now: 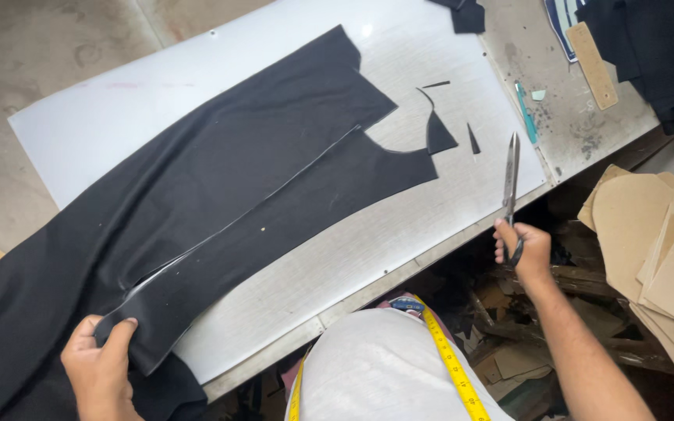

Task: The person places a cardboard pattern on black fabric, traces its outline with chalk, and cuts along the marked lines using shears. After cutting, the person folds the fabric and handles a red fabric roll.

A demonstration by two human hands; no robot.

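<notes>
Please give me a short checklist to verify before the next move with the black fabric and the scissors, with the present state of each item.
1. Left hand grips the black fabric at its near end: ok.
2. Right hand holds the scissors by the handles: ok.
3. Scissor blades shut, clear of the cloth: ok.
4. Fabric lies flat on the white cutting board: not ok, the near end is lifted and folded.
5. Cut scraps lie apart from the main piece: ok.
6. Chalk line on the cloth: cannot tell.

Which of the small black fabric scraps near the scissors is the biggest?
The curved triangular scrap beside the neckline cut; the sliver right of it and the thin strip above are far narrower.
</notes>
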